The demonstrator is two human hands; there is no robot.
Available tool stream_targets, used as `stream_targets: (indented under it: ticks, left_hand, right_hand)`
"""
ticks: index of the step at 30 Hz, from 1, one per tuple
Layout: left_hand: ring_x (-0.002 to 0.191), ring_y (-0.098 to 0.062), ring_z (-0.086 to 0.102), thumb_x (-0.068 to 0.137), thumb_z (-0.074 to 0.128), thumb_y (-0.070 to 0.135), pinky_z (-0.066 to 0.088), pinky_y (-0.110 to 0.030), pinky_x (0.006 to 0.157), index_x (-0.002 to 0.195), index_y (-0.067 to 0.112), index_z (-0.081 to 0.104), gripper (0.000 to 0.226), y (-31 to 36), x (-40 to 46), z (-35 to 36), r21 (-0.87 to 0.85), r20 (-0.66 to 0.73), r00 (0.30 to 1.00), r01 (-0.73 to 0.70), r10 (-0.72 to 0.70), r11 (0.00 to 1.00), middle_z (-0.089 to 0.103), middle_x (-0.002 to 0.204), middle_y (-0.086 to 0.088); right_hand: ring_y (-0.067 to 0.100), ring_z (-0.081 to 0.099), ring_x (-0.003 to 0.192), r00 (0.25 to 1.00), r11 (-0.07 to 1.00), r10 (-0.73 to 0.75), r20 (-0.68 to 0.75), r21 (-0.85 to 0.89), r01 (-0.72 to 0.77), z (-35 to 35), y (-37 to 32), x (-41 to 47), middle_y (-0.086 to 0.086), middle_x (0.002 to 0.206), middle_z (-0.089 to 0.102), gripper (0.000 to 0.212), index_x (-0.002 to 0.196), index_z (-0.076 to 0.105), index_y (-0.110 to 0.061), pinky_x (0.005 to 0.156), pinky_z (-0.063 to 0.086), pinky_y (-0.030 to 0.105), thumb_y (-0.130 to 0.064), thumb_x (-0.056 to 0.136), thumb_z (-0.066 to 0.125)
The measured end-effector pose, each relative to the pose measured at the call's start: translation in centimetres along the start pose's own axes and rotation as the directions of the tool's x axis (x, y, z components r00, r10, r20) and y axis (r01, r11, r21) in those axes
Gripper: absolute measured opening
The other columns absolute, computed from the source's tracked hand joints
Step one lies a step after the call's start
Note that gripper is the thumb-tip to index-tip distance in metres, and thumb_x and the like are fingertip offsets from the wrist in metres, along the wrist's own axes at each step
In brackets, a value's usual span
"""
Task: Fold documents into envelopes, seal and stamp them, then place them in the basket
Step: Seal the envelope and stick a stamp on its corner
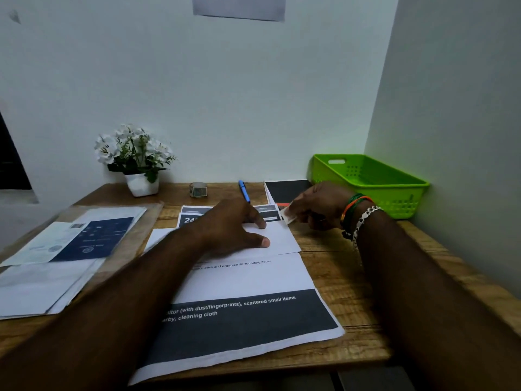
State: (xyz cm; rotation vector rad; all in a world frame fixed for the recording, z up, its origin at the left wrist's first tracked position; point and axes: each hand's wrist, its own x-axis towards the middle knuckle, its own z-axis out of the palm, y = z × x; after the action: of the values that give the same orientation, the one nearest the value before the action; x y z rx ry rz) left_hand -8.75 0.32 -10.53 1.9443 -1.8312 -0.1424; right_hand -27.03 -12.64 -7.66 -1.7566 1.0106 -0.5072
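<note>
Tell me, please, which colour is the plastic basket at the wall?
Bright green; the basket shows clearly in the head view.

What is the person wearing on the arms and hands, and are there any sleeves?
Both forearms are bare; no sleeves show. The left hand wears nothing visible. At the wrist of the right hand there are thin green and orange thread bands and a silver beaded chain bracelet. No rings or gloves can be seen.

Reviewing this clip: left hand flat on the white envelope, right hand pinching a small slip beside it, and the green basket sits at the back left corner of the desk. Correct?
Not quite. The green basket sits at the back right corner of the desk, as the head view shows. The rest holds: the left hand lies flat on the white envelope, and the right hand pinches a small slip beside it.
</note>
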Motion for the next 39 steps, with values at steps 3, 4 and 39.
stream_targets:
  ticks: [3, 4, 39]
  left_hand:
    - [0.086, 0.005, 0.053, 0.077, 0.085, 0.045, 0.035, -0.003, 0.070, 0.112, 0.028, 0.077, 0.040, -0.1, 0.1, 0.2, -0.016, -0.013, 1.000, -0.001, 0.001, 1.000, 0.060, 0.094, 0.021]
    - [0.089, 0.004, 0.055, 0.076, 0.086, 0.046, 0.039, -0.006, 0.075, 0.111, 0.029, 0.077, 0.041, -0.1, 0.2, 0.4, -0.037, -0.030, 1.000, 0.003, -0.004, 0.999, 0.064, 0.098, 0.019]
    - [0.086, 0.013, 0.063, 0.076, 0.088, 0.024, 0.047, 0.000, 0.075, 0.105, 0.027, 0.079, 0.030, 0.2, 1.2, 2.9, -0.230, -0.178, 0.983, -0.007, -0.035, 0.973, 0.073, 0.094, 0.015]
  right_hand:
    - [0.016, 0.042, 0.041, 1.000, 1.000, 0.016, 0.002, 0.000, -0.016, 0.0, 0.2, 0.3, 0.012, 0.061, 0.057, 0.024, 0.094, 0.073, 0.010, 0.040, 0.036, 0.019, -0.005, 0.078, 0.082]
    - [0.016, 0.043, 0.042, 1.000, 1.000, 0.018, 0.022, 0.006, -0.019, 0.1, 0.2, 0.2, 0.012, 0.061, 0.058, 0.021, 0.093, 0.073, 0.008, 0.040, 0.037, 0.018, -0.005, 0.080, 0.081]
    - [0.014, 0.046, 0.043, 0.998, 0.933, -0.025, -0.065, -0.360, 0.000, 1.7, 0.5, 1.2, 0.007, 0.059, 0.061, 0.038, 0.091, 0.077, 0.006, 0.047, 0.036, 0.021, -0.024, 0.072, 0.089]
